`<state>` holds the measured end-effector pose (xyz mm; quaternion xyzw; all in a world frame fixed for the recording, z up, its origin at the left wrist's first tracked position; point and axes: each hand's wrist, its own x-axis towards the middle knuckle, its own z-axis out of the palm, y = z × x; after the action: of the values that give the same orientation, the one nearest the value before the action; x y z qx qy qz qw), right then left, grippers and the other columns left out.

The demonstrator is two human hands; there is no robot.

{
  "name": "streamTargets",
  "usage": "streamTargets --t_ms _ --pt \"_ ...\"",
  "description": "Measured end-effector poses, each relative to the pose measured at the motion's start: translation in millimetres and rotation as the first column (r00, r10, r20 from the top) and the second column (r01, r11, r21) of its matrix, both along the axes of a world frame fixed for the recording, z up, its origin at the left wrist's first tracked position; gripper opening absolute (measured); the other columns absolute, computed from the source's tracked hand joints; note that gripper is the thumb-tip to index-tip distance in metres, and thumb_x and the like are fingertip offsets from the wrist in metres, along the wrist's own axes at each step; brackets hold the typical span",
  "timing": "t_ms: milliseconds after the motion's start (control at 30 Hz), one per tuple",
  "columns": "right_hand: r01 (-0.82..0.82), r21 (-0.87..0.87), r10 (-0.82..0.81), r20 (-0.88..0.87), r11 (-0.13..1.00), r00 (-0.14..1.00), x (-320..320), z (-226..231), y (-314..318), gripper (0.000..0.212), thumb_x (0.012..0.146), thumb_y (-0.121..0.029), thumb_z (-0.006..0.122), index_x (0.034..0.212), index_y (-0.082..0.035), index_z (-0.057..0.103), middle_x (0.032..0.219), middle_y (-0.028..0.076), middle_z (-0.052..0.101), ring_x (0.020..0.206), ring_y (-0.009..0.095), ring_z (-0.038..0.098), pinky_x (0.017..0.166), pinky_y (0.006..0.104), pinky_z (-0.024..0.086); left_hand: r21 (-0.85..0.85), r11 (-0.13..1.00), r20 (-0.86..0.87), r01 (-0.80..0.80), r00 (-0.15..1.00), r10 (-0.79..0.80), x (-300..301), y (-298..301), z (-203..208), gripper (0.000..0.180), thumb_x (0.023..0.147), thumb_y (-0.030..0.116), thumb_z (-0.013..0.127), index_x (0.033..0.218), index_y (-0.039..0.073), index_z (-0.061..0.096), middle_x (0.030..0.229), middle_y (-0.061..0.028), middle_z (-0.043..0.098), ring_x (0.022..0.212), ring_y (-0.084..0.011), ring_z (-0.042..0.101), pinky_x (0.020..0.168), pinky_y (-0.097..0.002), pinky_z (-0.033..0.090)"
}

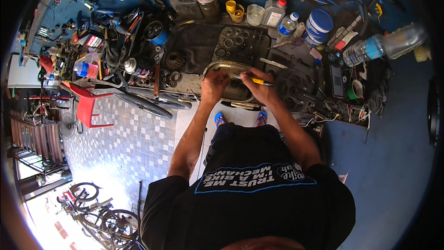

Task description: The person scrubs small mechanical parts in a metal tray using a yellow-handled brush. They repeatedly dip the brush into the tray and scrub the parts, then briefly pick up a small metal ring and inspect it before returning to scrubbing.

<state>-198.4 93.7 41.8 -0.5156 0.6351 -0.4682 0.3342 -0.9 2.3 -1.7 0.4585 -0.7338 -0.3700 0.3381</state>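
Observation:
My left hand [214, 87] is over the left side of a shallow metal tray [238, 96] with rounded corners. Its fingers are drawn together around something small and dark that I cannot make out. Over the tray's right side, my right hand [260, 88] grips a slim tool with a yellow and black handle [262, 82]. The tool's tip points left toward my left fingers; its kind is unclear. Just beyond the tray, several metal rings [228, 43] and small parts lie on a flat panel. A cogged cassette [175, 60] sits to the left.
A chainring with crank [293, 90] lies right of the tray. Bottles, a blue and white tub [319, 25] and a large clear bottle [363, 54] stand or lie farther right. A spray can [134, 66] is at left. Bicycle wheels [143, 104] and a red chair [85, 104] stand below the bench.

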Motion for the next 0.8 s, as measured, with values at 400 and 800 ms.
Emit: streamTargets --t_ms 400,800 --pt "-0.005 -0.046 0.004 -0.023 0.999 1.0 4.7 -5.7 -6.7 0.033 0.102 -0.036 0.074 0.1 -0.003 0.074 0.081 0.011 0.071 0.073 0.02 0.07 0.068 0.0339 0.053 -0.033 0.999 0.022 -0.04 0.999 0.04 2.9 1.3 8.7 0.026 0.082 0.016 0.09 0.101 0.001 0.079 0.082 -0.0121 0.073 0.073 -0.0227 0.07 0.07 -0.0361 0.055" --pt "0.028 0.192 -0.03 0.007 0.981 1.0 -9.3 -8.3 2.4 0.033 0.103 -0.034 0.073 0.107 -0.001 0.073 0.081 0.006 0.073 0.08 0.011 0.07 0.073 0.027 0.053 0.064 0.998 -0.064 0.028 0.998 -0.024 -5.8 3.6 30.0 0.025 0.086 0.008 0.086 0.11 0.003 0.08 0.095 -0.012 0.076 0.083 -0.0185 0.073 0.074 -0.034 0.057"
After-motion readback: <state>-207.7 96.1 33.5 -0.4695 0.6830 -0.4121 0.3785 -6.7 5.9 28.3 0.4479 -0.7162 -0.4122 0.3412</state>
